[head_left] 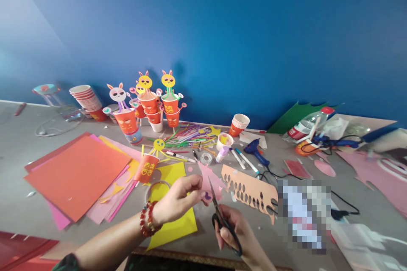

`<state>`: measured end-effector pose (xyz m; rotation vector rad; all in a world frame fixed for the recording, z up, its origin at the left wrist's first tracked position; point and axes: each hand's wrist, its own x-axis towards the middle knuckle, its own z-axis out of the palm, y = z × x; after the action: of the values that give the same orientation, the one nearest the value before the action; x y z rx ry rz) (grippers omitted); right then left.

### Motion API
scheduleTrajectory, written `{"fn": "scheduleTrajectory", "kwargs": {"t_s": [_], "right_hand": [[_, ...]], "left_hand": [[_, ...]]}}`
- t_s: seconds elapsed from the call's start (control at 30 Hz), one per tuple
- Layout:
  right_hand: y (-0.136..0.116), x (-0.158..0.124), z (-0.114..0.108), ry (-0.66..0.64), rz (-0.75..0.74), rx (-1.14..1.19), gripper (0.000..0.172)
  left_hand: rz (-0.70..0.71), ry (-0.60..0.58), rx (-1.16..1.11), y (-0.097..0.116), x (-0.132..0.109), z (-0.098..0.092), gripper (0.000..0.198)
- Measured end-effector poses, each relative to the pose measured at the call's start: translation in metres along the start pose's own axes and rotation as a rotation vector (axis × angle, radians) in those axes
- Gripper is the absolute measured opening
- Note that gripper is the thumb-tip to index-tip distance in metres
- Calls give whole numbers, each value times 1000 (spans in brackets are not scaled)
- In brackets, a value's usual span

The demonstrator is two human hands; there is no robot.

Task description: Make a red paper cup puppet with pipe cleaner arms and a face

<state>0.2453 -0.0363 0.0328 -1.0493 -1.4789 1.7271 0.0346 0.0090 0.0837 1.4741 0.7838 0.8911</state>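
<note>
Between the thumb and fingers of my left hand (182, 197) is a piece of pink paper (213, 181), with a small purple shape near its lower edge. My right hand (237, 230) grips black-handled scissors (219, 212), fingers through the loops. The blades point up and lie against the pink paper; whether they are fully closed is hard to see. Under my left wrist lies a yellow sheet (182, 216). To the right is a peach paper strip (251, 190) with rows of leaf-shaped holes. A red cup with a yellow paper face (159, 145) stands just beyond my left hand.
Stacked coloured paper (79, 173) covers the left side. Red cups with rabbit faces (126, 120) stand near the blue wall. Pipe cleaners (190, 133), a tape roll (206, 158), a glue stick (221, 154) and a blue glue gun (257, 151) with a trailing cord lie ahead. A bottle (307, 125) leans at right.
</note>
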Motion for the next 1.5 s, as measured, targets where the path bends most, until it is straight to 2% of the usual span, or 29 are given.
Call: {"fn": "scheduleTrajectory", "kwargs": {"t_s": [0.43, 0.83, 1.07, 1.3, 1.5], "right_hand": [[2, 0, -1, 6, 3, -14, 69], [1, -1, 1, 42, 41, -30, 72], [11, 0, 1, 64, 16, 9, 72], [8, -1, 1, 40, 21, 4, 70], [12, -1, 1, 73, 10, 8, 70]], "left_hand": [[0, 11, 92, 1, 3, -4, 24], [4, 30, 65, 2, 5, -2, 23], [17, 33, 59, 2, 5, -2, 20], [12, 32, 65, 4, 4, -2, 20], [16, 37, 59, 3, 6, -2, 20]]}}
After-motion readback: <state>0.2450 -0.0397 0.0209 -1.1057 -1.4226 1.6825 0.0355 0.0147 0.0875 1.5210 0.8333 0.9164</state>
